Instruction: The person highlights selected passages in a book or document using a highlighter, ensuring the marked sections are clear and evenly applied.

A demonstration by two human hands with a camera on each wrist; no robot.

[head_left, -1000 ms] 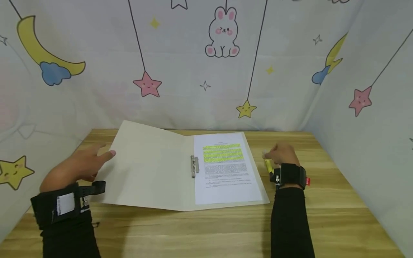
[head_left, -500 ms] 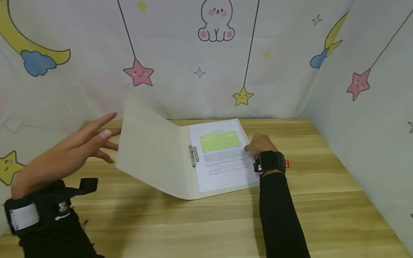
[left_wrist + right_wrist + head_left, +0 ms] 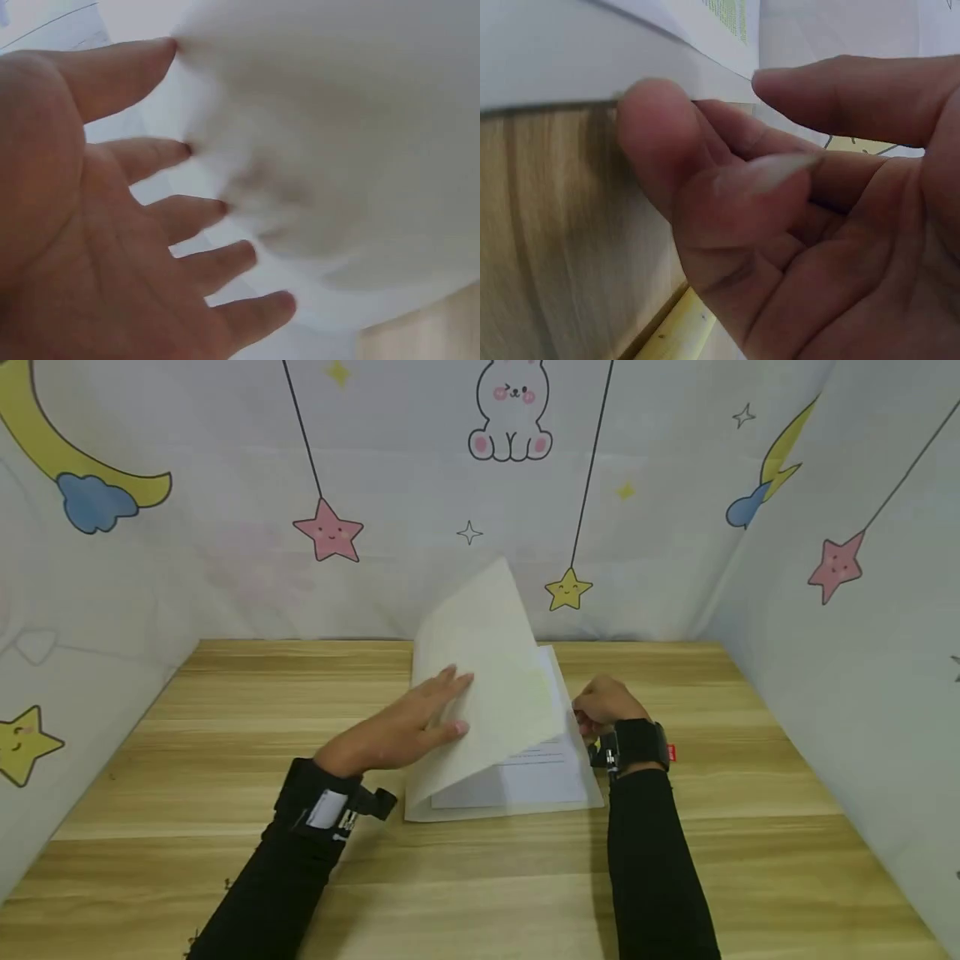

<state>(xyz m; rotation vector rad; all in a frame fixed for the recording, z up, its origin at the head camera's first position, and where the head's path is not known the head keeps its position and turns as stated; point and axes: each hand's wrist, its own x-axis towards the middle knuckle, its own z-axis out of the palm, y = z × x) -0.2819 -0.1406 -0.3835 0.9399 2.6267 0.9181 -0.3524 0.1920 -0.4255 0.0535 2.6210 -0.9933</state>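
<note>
A cream file folder (image 3: 480, 668) lies on the table, its front cover raised and bent over towards the right. Inside, a printed sheet (image 3: 547, 777) is partly covered by the cover. My left hand (image 3: 401, 722) presses the cover's outer face with spread, nearly straight fingers; in the left wrist view the fingertips dent the card. At the folder's right edge, my right hand (image 3: 609, 702) holds the margin, thumb above and curled fingers below in the right wrist view. A yellow highlighter (image 3: 679, 330) lies on the wood below that hand. The metal clip is hidden.
The wooden table (image 3: 225, 718) ends at a white fabric backdrop (image 3: 390, 468) printed with stars, a moon and a rabbit. Matching fabric (image 3: 847, 677) borders the right side. Black straps with cameras sit on both wrists.
My left hand has moved right, swinging the folder's cover up and over the sheet. My right hand has gone from the highlighter to the folder's right edge.
</note>
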